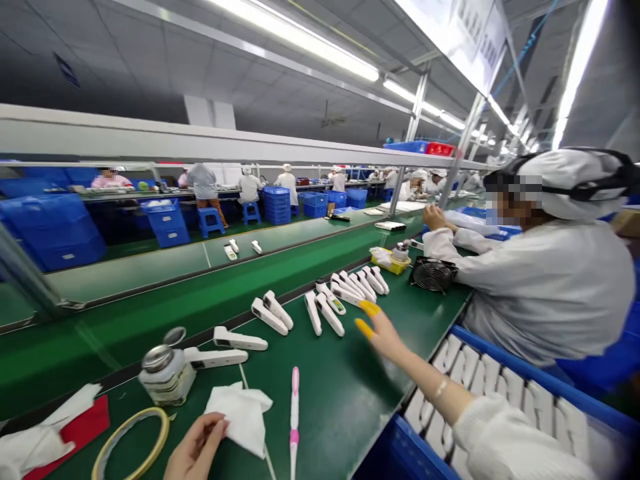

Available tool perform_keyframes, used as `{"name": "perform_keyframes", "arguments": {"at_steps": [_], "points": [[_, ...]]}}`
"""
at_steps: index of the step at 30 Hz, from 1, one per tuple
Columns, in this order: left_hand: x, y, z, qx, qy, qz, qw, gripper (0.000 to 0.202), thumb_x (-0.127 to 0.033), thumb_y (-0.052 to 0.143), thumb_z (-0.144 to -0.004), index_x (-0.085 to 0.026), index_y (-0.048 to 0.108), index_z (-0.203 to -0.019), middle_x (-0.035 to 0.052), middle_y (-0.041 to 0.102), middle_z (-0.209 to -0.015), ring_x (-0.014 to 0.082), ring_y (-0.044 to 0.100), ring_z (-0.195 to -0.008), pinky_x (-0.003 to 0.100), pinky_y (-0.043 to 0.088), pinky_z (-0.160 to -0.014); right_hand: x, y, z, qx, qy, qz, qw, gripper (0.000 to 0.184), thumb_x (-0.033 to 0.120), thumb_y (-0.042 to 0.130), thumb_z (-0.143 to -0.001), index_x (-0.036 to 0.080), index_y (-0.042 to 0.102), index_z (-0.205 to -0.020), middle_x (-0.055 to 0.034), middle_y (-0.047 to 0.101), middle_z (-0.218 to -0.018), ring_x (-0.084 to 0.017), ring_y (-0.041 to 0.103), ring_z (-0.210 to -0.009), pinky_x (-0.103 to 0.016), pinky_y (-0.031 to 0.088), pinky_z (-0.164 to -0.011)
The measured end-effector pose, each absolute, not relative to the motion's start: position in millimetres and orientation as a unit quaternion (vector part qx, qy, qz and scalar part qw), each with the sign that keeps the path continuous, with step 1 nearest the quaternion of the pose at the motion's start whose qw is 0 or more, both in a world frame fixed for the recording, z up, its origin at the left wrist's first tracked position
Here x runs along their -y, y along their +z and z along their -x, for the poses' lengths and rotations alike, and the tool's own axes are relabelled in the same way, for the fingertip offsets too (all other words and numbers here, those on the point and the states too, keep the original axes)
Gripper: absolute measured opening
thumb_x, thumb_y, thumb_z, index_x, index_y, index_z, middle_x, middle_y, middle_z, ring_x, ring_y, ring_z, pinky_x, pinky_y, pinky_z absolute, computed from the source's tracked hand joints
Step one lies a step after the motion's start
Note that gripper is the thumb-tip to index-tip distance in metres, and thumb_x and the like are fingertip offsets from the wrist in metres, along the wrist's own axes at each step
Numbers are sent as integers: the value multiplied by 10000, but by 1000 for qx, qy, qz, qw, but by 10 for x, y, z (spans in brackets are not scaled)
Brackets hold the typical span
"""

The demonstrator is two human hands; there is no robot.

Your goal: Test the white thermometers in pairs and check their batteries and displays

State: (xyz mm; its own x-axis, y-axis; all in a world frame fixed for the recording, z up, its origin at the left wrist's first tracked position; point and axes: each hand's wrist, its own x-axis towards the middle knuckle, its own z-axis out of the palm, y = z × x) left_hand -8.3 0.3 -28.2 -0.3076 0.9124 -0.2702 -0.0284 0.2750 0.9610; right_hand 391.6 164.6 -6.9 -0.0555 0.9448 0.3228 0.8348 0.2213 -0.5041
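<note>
My right hand reaches out over the green bench toward a row of several white handheld devices; its fingers are spread and two wear yellow finger cots. It holds nothing. My left hand rests near the front edge, its fingers pinched on the corner of a white wipe cloth. Two more white devices lie to the left, beside a metal-topped solvent dispenser. A pink and white tool lies right of the cloth.
A tape roll and red and white cloths lie at front left. A blue crate of white devices stands at my right. A co-worker in white sits to the right behind a small fan and a yellow tray. Green conveyor belts run behind.
</note>
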Motion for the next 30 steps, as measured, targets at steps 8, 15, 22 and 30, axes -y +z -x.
{"name": "perform_keyframes", "arguments": {"at_steps": [8, 15, 22, 30], "points": [[63, -209, -29, -585, 510, -421, 469, 439, -584, 672, -588, -185, 653, -771, 67, 668, -810, 267, 618, -837, 339, 503, -783, -1918, -21, -1952, 798, 187, 509, 263, 461, 376, 669, -682, 144, 628, -1079, -192, 561, -1166, -364, 480, -1142, -471, 385, -938], [41, -152, -61, -547, 601, -347, 469, 433, -535, 696, -601, -177, 633, -837, 86, 652, -884, 246, 609, -870, 332, 472, -804, -1637, 82, -1544, 767, 291, 464, 334, 463, 420, 281, -915, 94, 578, -1057, -116, 646, -880, -257, 611, -829, -359, 483, -715], [123, 64, -78, -412, 758, -166, 477, 774, -485, 714, -623, -262, 392, -1290, 94, 563, -1229, 262, 527, -1129, 376, 402, -966, -562, 159, -1195, 831, 415, 190, 317, 328, 444, 467, -869, 248, 610, -1089, -64, 577, -1099, -222, 528, -1007, -352, 416, -905], [180, 207, 88, -412, 731, -77, 539, 551, -248, 703, -696, -250, 473, -1197, 26, 684, -910, 218, 659, -837, 356, 520, -782, -319, -148, -1177, 687, 668, 165, 235, 421, 342, 470, -896, 295, 394, -1308, -62, 613, -1077, -201, 596, -918, -357, 494, -806]]}}
